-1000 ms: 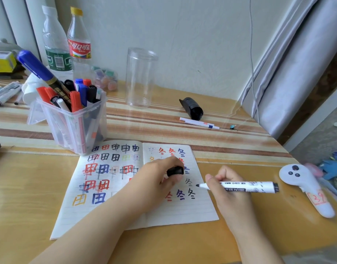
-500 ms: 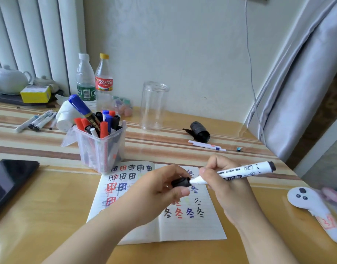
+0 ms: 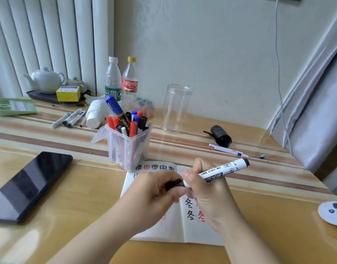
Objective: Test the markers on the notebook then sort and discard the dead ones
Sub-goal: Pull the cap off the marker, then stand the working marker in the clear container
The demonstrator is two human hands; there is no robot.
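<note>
Both hands meet above the open notebook [image 3: 184, 225], which lies on the table [image 3: 87, 206]. The right hand [image 3: 207, 189] grips a white marker [image 3: 221, 171] by its barrel, the black end tilted up to the right. The left hand [image 3: 156, 187] pinches the black cap [image 3: 174, 183] at the marker's tip. Behind the notebook stands a clear plastic cup [image 3: 129, 147] full of markers. A dark phone [image 3: 28, 185] lies at the left.

We're in a home room: striped table [image 3: 182, 147] against the wall, white teapot [image 3: 45, 80] on a tray, drink bottles [image 3: 130, 82], radiator [image 3: 49, 39], grey curtain [image 3: 316, 103], phone [image 3: 28, 185].
</note>
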